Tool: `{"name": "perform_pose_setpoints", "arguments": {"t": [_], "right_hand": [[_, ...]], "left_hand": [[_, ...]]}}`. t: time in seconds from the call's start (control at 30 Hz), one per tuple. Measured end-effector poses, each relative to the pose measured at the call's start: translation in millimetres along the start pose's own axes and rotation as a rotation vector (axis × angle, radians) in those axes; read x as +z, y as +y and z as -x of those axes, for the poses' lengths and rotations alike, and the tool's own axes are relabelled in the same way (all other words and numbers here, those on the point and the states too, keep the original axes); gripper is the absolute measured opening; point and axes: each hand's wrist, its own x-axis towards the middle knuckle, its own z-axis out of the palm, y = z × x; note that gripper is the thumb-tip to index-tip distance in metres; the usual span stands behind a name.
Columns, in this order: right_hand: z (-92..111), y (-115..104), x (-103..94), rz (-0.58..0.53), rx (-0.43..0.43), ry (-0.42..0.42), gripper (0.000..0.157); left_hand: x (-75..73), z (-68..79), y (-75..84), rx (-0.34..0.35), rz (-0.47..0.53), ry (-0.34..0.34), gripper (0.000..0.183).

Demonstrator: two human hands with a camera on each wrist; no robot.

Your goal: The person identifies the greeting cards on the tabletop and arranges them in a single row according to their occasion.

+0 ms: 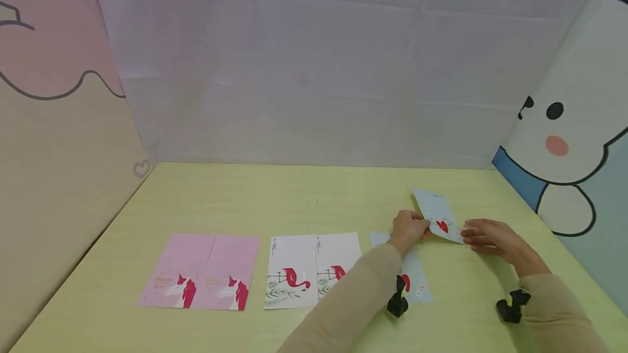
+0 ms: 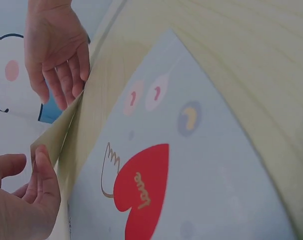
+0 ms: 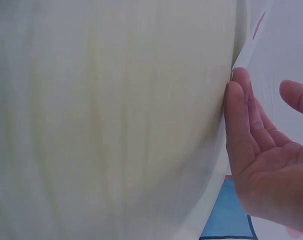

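My left hand [image 1: 408, 230] pinches the lower left edge of a pale blue card [image 1: 435, 212] with a red heart, which is tilted up over the table. My right hand [image 1: 495, 241] has its fingers extended, fingertips right at the card's lower right corner; the thumb stands apart in the right wrist view. A second pale blue card [image 2: 206, 165] with a red winged heart lies flat beneath my left arm, partly hidden by it in the head view. In the left wrist view the raised card shows nearly edge-on between both hands.
Left of the blue cards lie two white flamingo cards [image 1: 291, 255] side by side, the right one partly covered by my left sleeve. Two pink unicorn cards [image 1: 230, 257] lie farther left. A pale wall [image 1: 294, 70] bounds the light wooden table [image 1: 235, 195] at the back.
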Motion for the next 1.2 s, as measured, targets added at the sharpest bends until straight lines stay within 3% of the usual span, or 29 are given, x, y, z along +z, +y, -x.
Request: {"name": "perform_pose_setpoints", "arguments": {"t": [0.23, 0.5, 0.73, 0.93, 1.2], "right_hand": [[-1, -2, 2.7, 0.041, 0.021, 0.022, 0.063], [-1, -2, 3.3, 0.076, 0.011, 0.032, 0.067], [1, 2, 1.9, 0.063, -0.042, 0.047, 0.062], [7, 3, 1.7, 0.124, -0.051, 0.084, 0.061], [13, 4, 3.5, 0.191, -0.095, 0.105, 0.060]], "left_hand": [[4.5, -0.8, -2.7, -0.023, -0.031, 0.020, 0.007], [7.5, 6.1, -4.9, -0.001, -0.020, 0.025, 0.005], [12.5, 13.1, -4.1, -0.035, 0.094, -0.006, 0.005], [13.3, 18.8, -4.8, -0.047, 0.110, -0.026, 0.004], [6.2, 29.5, -6.8, 0.009, 0.095, -0.064, 0.055]]}}
